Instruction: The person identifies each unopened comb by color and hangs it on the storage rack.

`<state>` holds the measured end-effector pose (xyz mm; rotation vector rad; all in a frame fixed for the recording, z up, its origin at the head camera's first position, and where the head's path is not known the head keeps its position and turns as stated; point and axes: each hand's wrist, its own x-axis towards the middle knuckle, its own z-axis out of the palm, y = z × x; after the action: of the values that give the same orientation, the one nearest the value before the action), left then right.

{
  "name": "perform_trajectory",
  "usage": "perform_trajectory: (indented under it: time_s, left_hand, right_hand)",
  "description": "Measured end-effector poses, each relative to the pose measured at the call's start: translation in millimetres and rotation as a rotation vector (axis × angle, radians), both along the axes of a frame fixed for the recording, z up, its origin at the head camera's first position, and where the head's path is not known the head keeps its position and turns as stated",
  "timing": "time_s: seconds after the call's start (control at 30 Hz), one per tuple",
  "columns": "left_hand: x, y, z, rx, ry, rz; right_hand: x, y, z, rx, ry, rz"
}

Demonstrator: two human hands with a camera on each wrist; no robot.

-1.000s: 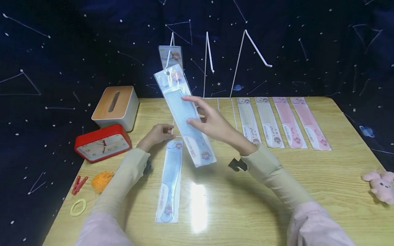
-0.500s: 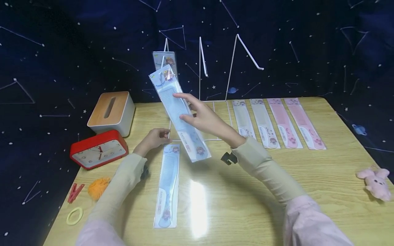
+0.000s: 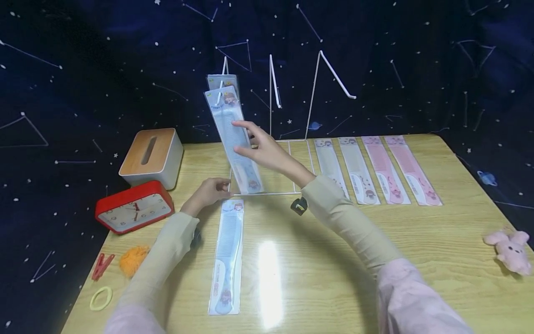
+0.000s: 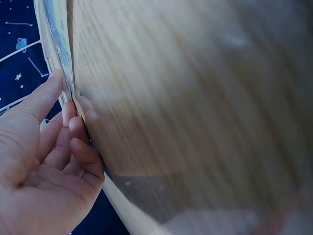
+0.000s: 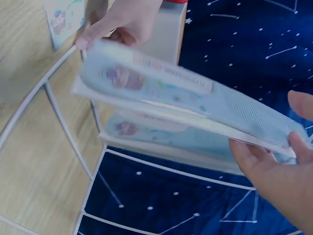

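Right hand (image 3: 267,150) grasps the blue packaged comb (image 3: 234,139); slide its hole squarely onto the rack's (image 3: 271,88) left hook. Left hand (image 3: 210,190), loosely curled, steadies the rack's base.

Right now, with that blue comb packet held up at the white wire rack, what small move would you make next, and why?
Probably ease the blue comb packet further onto the leftmost hook, where another packet already hangs. The right hand holds it nearly upright with its top at the hook, and the left hand rests at the rack base.

Left wrist view: table (image 4: 195,98) motion-blurred; rear hung comb pack (image 3: 222,81) mostly hidden behind front pack (image 3: 233,134).
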<state>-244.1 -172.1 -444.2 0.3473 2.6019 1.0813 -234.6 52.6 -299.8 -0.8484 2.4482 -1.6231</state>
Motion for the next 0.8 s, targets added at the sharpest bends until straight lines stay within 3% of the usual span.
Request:
perform_trajectory:
  time_s: [0.2, 0.47, 0.6, 0.8]
  left_hand:
    - [0.0, 3, 0.6, 0.005, -0.003, 0.0]
    - [0.3, 2, -2.1, 0.013, -0.033, 0.005]
    - [0.3, 1, -1.4, 0.015, -0.03, 0.001]
    - [-1.7, 0, 1.3, 0.027, -0.017, -0.001]
  right_hand:
    - [-16.5, -3, -11.7, -0.04, -0.07, 0.017]
    - [-24.5, -7, -20.1, 0.002, -0.135, 0.016]
    - [-22.6, -5, -25.3, -0.01, -0.152, -0.002]
    - [-8.8, 1, -36.6, -0.035, -0.075, -0.061]
